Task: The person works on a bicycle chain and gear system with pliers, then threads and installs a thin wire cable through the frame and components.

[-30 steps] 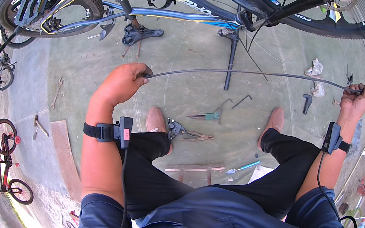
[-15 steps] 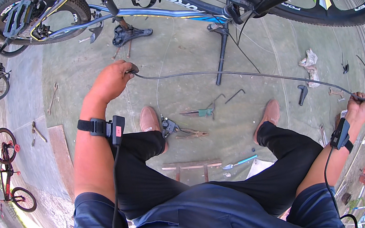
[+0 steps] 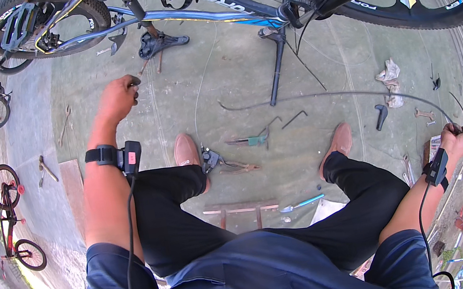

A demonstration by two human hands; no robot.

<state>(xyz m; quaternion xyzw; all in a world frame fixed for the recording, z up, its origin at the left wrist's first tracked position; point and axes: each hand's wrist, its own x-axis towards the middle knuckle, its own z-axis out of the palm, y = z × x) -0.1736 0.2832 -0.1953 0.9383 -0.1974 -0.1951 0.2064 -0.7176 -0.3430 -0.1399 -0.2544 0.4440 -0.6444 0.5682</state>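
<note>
At the far right my right hand [image 3: 455, 140] is closed on a thin black bicycle cable [image 3: 351, 94]. The cable arcs leftward above the floor, with its free end hanging between my shoes, and a short length sticks up past my fist. My left hand [image 3: 120, 97] is raised at the left, well apart from that free end. Its dark-smudged fingers are bent with a gap between them, and I see nothing in them. Ahead is a blue-black bicycle [image 3: 210, 16], with its handlebar [image 3: 278, 66] reaching down toward the floor.
Between my shoes lie a green-handled tool [image 3: 256, 139], pliers [image 3: 240, 168] and a hex key [image 3: 294, 119]. A bicycle saddle [image 3: 157, 45] is near the frame. To the right are a rag [image 3: 390, 81], a black grip-like piece [image 3: 382, 117] and a spanner [image 3: 424, 116]. A hammer [image 3: 48, 169] lies left.
My left hand has let go of the cable's left end and moved left. That end has swung away to the right and down. My right hand still holds the cable, slightly lower.
</note>
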